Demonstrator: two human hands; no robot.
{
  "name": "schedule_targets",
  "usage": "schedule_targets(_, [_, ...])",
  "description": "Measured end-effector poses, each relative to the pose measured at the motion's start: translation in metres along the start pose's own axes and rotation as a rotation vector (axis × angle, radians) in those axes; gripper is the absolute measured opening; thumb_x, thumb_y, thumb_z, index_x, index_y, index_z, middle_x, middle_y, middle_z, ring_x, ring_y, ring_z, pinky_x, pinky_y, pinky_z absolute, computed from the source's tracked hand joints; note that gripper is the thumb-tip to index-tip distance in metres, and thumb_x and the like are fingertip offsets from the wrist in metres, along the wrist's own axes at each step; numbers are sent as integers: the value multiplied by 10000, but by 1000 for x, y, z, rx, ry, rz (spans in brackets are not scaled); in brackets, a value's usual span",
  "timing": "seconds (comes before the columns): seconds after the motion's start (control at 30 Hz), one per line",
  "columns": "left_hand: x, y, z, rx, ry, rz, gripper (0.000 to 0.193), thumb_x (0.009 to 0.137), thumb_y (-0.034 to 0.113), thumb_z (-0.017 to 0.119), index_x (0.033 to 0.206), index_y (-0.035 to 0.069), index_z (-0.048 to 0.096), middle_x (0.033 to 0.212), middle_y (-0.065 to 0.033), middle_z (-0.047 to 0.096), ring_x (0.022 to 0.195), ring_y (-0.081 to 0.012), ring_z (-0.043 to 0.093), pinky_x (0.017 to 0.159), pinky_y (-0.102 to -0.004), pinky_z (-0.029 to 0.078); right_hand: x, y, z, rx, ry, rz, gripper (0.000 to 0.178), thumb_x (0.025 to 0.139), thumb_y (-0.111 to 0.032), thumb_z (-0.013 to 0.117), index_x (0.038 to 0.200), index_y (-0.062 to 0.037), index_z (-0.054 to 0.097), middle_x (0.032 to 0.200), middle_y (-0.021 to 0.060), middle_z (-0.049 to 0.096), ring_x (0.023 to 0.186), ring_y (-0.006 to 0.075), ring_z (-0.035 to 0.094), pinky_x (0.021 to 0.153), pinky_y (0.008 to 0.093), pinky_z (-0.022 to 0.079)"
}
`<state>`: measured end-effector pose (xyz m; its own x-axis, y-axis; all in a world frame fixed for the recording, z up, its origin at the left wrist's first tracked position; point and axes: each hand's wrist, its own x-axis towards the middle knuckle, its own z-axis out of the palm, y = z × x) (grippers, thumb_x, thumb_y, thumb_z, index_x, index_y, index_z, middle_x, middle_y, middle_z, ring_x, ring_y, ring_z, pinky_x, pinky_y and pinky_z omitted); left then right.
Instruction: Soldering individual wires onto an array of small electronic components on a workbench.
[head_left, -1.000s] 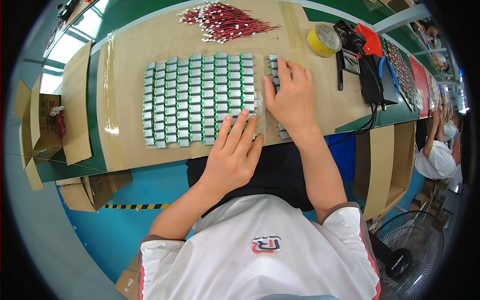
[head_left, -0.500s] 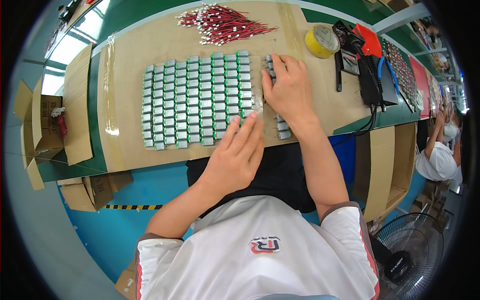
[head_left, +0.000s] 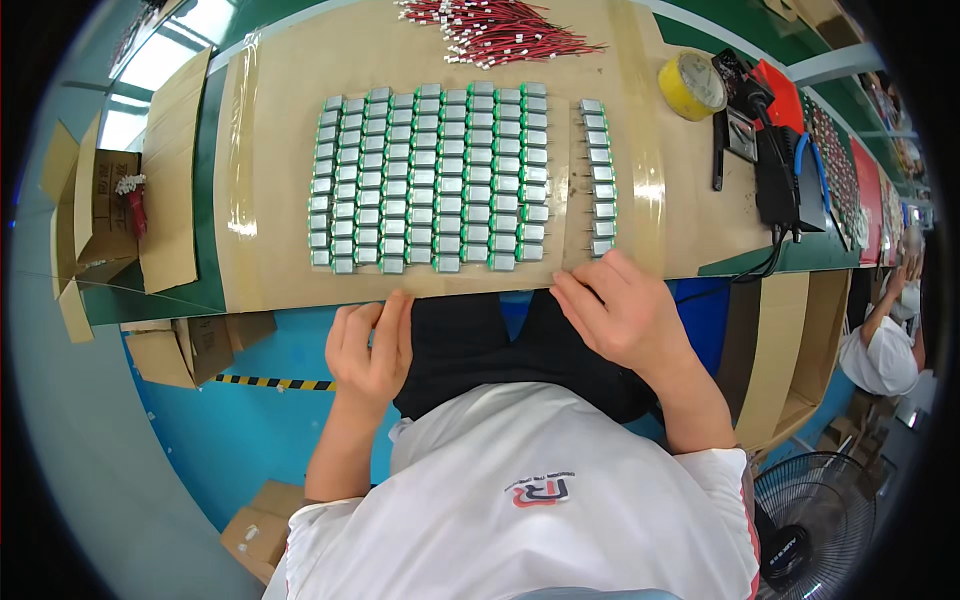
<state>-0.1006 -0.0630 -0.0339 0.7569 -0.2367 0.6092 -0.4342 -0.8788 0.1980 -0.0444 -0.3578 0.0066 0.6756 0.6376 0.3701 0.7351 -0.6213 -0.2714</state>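
Both my hands are at the near edge of the brown cardboard sheet (head_left: 285,285) on the table. My left hand (head_left: 368,350) has its fingers closed at that edge, below the main block. My right hand (head_left: 628,315) pinches the edge with thumb and forefinger, just below the separate column. Small silver motors with green ends (head_left: 435,180) lie in a block of several tight columns. To their right, across a narrow gap, stands a single column of the same motors (head_left: 599,175); its lower end is close to my right fingers.
A heap of red and black wires with white connectors (head_left: 500,35) lies at the back. At right are a yellow tape roll (head_left: 692,85), blue-handled pliers (head_left: 803,160) and a black box (head_left: 775,185) with cables. Open cartons (head_left: 108,205) stand left; a fan (head_left: 815,525) stands lower right.
Both hands have come off the motors and back to the sheet's near edge. The left moved leftward; the right drew nearer, uncovering the single column. The view has shifted slightly.
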Motion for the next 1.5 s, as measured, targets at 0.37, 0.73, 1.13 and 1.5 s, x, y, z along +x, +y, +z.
schedule_targets(0.37, [6,-3,10,-43,36,2,245,770,-23,837,987,-20,724,793,-71,593,588,-206,527,478,-298,415,-1,-7,13,-43,-31,-26,238,757,-23,804,971,5,704,824,54,589,680,217,554,524,315,474])
schedule_targets(0.73, [6,-11,11,-55,27,11,248,760,-40,813,992,-13,730,818,-69,584,604,-200,538,484,-300,423,-1,-13,16,-170,-87,-107,305,746,-92,649,1018,41,693,796,52,527,766,202,553,549,286,470])
schedule_targets(1.13, [17,-14,29,-32,90,47,223,772,-57,754,990,-16,726,827,-73,585,620,-208,549,493,-307,438,9,2,27,-162,24,-21,246,744,-56,664,984,-3,674,797,35,517,723,189,539,522,288,445])
schedule_targets(1.5, [146,35,61,-213,50,304,295,749,8,700,1043,4,716,904,-91,644,800,-250,608,656,-328,525,-6,-11,24,-404,224,545,402,829,-206,792,1120,43,669,947,135,595,800,294,612,622,354,529])
